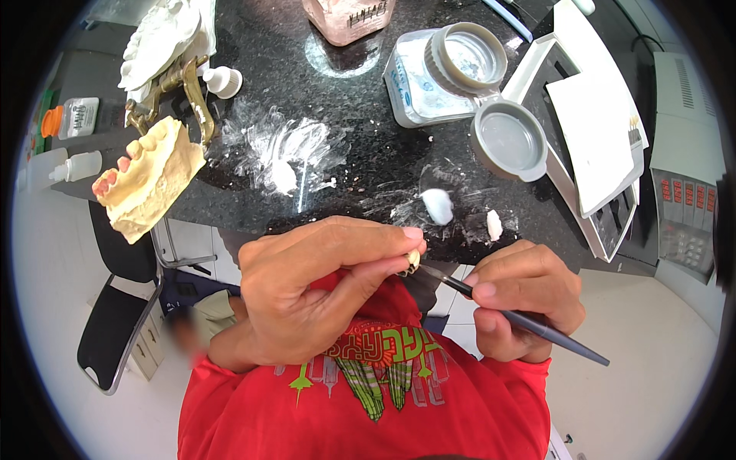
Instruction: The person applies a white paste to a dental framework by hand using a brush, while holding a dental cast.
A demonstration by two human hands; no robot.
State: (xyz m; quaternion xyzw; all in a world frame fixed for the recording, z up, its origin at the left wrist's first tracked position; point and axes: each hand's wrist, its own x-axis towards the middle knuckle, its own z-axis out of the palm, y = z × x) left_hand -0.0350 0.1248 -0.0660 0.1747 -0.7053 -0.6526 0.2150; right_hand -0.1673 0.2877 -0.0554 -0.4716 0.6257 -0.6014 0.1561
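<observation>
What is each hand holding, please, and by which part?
The left hand pinches a dental crown, exact spot hidden; the right hand grips a brush by its handle's front.

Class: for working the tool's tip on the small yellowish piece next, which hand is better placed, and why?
Probably the right hand: it holds the slim dark tool like a pen, tip close to the small yellowish piece. The left hand is occupied, pinching that piece at its fingertips.
</observation>
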